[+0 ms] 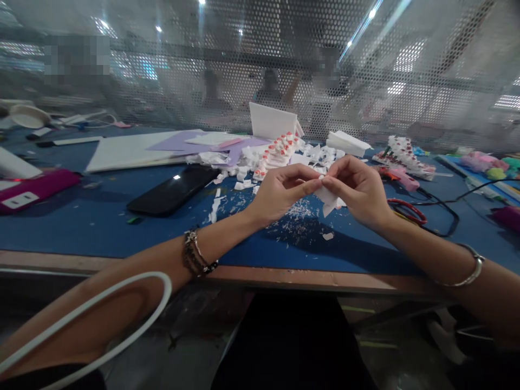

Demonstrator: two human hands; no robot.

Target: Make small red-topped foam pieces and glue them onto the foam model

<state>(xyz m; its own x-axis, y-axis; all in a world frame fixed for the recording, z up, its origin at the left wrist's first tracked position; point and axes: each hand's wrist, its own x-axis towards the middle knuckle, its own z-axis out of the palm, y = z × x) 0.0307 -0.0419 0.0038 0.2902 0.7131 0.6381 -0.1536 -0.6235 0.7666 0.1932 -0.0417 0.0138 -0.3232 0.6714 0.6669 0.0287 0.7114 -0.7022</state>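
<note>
Between my fingertips is a small piece of white paper point(328, 199), pinched from both sides above the blue tabletop point(244, 238). My left hand point(282, 192) closes thumb and forefinger on its left edge. From the right, my right hand point(357, 189) grips the same piece, with a flap hanging down between the hands. Just behind them lies a heap of white paper scraps point(244, 162) and a white piece dotted with red tips point(280, 151). Fine white shreds point(298, 222) and a loose scrap point(327, 236) lie below my hands.
A black phone point(174, 192) lies to the left, with white and purple sheets point(134, 149) behind it. At the right are a pink tool point(406, 179), black cable point(447, 230) and another red-dotted white piece point(402, 151). A perforated metal screen point(182, 92) stands behind. A white cable point(166, 292) loops over my left forearm.
</note>
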